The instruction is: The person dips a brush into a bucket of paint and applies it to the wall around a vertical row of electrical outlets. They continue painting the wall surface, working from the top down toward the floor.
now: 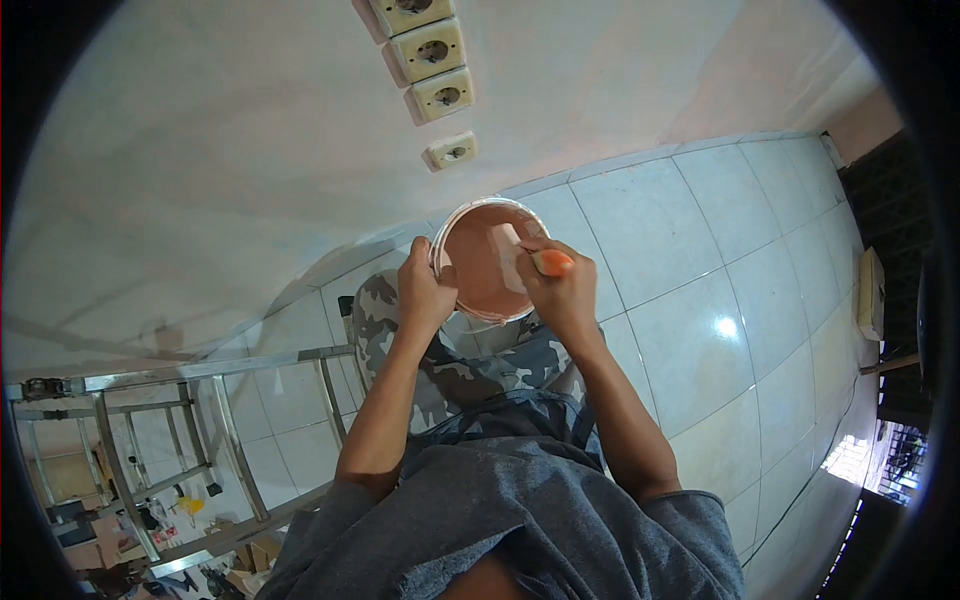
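A round white-rimmed bucket [472,275] with pinkish-brown paint inside is in front of my body, near the wall. My left hand [427,290] grips the bucket's left rim, thumb on the inner side. In my right hand [562,295], at the bucket's right edge, is a tool with an orange handle [553,263]. Its far end reaches over the paint, where a pale patch shows; the exact shape of the tool is hard to make out.
The wall [250,150] ahead carries several sockets [443,93] in a line. A metal ladder [230,450] stands at the left, with clutter beyond it. Pale floor tiles [670,240] spread to the right, where a cable [800,490] runs near a box [871,295].
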The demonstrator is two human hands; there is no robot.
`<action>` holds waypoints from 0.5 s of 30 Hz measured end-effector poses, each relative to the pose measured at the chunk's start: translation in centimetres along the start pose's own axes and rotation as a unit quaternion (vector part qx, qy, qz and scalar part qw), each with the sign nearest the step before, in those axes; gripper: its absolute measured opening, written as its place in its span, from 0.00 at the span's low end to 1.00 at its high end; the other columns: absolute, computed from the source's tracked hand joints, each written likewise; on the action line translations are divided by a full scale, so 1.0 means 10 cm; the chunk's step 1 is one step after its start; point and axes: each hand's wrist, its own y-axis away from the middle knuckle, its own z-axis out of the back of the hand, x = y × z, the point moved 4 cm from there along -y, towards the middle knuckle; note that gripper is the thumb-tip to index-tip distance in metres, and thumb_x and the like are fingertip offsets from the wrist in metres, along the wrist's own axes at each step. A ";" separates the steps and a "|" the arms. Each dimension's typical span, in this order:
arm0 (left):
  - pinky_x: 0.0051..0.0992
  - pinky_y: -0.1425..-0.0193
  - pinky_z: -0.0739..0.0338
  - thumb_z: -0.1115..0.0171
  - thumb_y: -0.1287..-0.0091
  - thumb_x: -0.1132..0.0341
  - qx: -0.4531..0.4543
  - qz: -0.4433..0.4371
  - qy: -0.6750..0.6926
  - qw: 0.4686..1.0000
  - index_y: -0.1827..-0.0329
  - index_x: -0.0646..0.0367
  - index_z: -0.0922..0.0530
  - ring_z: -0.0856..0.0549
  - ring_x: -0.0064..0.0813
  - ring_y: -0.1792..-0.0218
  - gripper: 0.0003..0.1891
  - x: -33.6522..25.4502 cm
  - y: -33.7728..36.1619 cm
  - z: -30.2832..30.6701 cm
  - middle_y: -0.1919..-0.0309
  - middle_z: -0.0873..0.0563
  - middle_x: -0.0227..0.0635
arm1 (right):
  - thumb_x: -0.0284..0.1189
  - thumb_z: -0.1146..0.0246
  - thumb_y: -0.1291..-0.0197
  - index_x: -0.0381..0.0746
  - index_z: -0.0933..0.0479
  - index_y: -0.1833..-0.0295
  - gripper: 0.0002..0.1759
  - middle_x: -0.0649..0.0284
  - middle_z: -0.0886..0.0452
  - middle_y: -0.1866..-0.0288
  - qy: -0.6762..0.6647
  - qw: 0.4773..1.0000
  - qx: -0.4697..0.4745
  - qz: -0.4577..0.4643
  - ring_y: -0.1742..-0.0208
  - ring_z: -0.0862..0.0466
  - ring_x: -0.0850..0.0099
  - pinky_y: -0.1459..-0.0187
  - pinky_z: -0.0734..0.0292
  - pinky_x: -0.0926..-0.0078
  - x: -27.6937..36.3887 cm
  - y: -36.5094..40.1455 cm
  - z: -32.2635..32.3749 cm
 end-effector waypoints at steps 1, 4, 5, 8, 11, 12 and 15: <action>0.41 0.59 0.22 0.45 0.43 0.75 0.002 0.010 -0.006 1.000 0.52 0.70 0.30 0.15 0.53 0.63 0.16 -0.01 0.01 0.00 0.67 0.17 0.56 | 0.29 0.35 0.44 0.35 0.17 0.62 0.09 0.52 0.17 0.73 0.015 1.000 0.009 -0.015 0.74 0.15 0.62 0.69 0.21 0.70 -0.03 -0.04 -0.09; 0.40 0.61 0.23 0.45 0.45 0.76 0.007 0.030 -0.007 1.000 0.53 0.71 0.30 0.15 0.53 0.66 0.16 -0.09 0.04 0.04 0.69 0.17 0.55 | 0.30 0.35 0.46 0.36 0.17 0.62 0.10 0.51 0.17 0.74 0.007 0.997 0.045 -0.063 0.72 0.16 0.57 0.66 0.21 0.66 -0.13 -0.13 -0.32; 0.40 0.62 0.23 0.45 0.45 0.76 0.011 0.040 -0.003 0.999 0.53 0.71 0.30 0.16 0.52 0.67 0.16 -0.11 0.04 0.06 0.70 0.18 0.54 | 0.33 0.35 0.46 0.37 0.16 0.62 0.11 0.49 0.18 0.73 -0.015 0.993 0.072 -0.097 0.70 0.17 0.50 0.64 0.22 0.62 -0.18 -0.15 -0.40; 0.40 0.64 0.23 0.45 0.46 0.76 0.006 0.005 -0.012 1.000 0.55 0.70 0.30 0.16 0.52 0.69 0.15 -0.04 0.07 0.06 0.71 0.18 0.54 | 0.33 0.35 0.45 0.36 0.17 0.63 0.11 0.47 0.18 0.73 0.028 0.994 0.081 -0.067 0.69 0.17 0.48 0.64 0.22 0.58 -0.33 -0.15 -0.62; 0.41 0.64 0.23 0.45 0.46 0.76 0.026 0.035 -0.014 0.999 0.57 0.69 0.31 0.16 0.53 0.69 0.13 -0.08 0.11 0.08 0.71 0.19 0.54 | 0.29 0.38 0.44 0.35 0.18 0.62 0.09 0.45 0.18 0.70 0.052 0.993 0.100 -0.038 0.65 0.16 0.47 0.62 0.22 0.53 -0.34 -0.14 -0.74; 0.41 0.64 0.23 0.45 0.46 0.76 0.026 0.036 -0.014 0.999 0.57 0.69 0.31 0.16 0.53 0.69 0.13 -0.06 0.12 0.07 0.71 0.19 0.54 | 0.29 0.38 0.44 0.35 0.18 0.62 0.09 0.45 0.18 0.70 0.052 0.993 0.102 -0.038 0.65 0.16 0.47 0.62 0.22 0.53 -0.40 -0.12 -0.80; 0.34 0.68 0.27 0.44 0.45 0.75 0.005 0.003 0.000 1.000 0.58 0.67 0.32 0.22 0.36 0.76 0.12 -0.03 0.15 0.05 0.76 0.23 0.46 | 0.24 0.40 0.45 0.35 0.19 0.59 0.09 0.43 0.17 0.66 0.068 0.993 0.095 -0.008 0.62 0.17 0.46 0.60 0.22 0.51 -0.49 -0.06 -0.93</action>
